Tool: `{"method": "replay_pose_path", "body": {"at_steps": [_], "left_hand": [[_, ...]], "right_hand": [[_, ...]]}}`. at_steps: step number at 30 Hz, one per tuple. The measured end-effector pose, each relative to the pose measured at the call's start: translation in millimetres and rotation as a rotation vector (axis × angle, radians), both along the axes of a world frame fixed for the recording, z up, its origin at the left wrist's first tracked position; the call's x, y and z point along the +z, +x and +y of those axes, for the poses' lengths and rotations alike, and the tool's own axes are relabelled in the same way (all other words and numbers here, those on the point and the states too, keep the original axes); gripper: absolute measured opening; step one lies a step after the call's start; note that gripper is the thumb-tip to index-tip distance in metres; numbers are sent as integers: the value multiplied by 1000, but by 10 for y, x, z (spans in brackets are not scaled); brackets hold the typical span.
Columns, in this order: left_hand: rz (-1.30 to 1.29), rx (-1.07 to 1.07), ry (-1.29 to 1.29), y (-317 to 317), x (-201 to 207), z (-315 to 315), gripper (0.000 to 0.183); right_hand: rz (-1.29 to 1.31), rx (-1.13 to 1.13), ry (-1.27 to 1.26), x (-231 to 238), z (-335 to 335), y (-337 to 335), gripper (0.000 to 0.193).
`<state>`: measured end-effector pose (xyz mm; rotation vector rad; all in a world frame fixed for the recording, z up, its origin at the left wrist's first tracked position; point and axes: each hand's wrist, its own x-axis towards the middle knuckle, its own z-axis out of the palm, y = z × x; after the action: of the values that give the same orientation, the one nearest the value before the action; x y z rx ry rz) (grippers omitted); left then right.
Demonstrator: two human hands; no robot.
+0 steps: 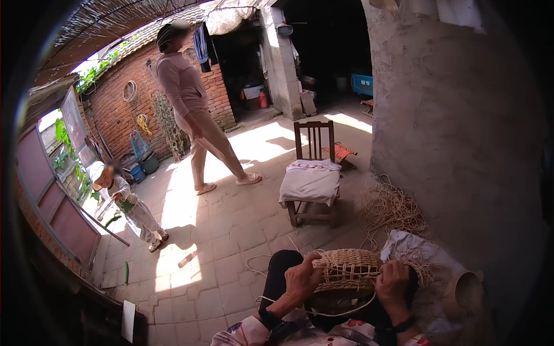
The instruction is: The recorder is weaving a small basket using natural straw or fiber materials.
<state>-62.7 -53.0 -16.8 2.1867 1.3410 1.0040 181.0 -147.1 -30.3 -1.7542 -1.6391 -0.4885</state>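
A woven straw basket (349,271) rests on my lap, with open gaps in its weave across the middle. My left hand (303,279) is closed on its left rim, thumb and fingers pinched at the edge. At the opposite end my right hand (392,282) grips the right edge with curled fingers. A loose strand (346,313) loops below the basket between my wrists. More cord trails away on the floor past my left hand.
Tangled straw cord (392,210) is heaped by the wall, near a white cloth (410,245) and a tan cylindrical container (463,293). Ahead stands a wooden chair (311,184) with a cloth-covered seat. One person (187,104) walks across the courtyard; another in a white cap (130,202) stands by the door.
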Motion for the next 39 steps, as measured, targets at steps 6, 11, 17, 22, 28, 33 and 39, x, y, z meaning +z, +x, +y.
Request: {"method": "replay_pose_path", "body": {"at_steps": [6,11,17,22,28,33,39], "left_hand": [[-48,-97,176,-113,-27,131,28],[-844,-301,-556,40,36,25,35],[-368,-98,-237,-212,100,216,36],[126,-125,138,-712,99,305,30],[-804,-139,-693,-465,44,288,27],[17,-232,-658,-1306,617,733,47],[227,-364,240,-376,565,149,13]], "right_hand": [[101,34,-57,64,52,54,20],[707,330,-184,158,47,101,16],[1005,78,15,-476,14,517,10],[885,-101,-4,-567,-103,505,5],[1077,-12,66,-715,-170,568,4],[1106,46,69,-607,7,658,6],[991,-7,27,-551,12,591,10]]}}
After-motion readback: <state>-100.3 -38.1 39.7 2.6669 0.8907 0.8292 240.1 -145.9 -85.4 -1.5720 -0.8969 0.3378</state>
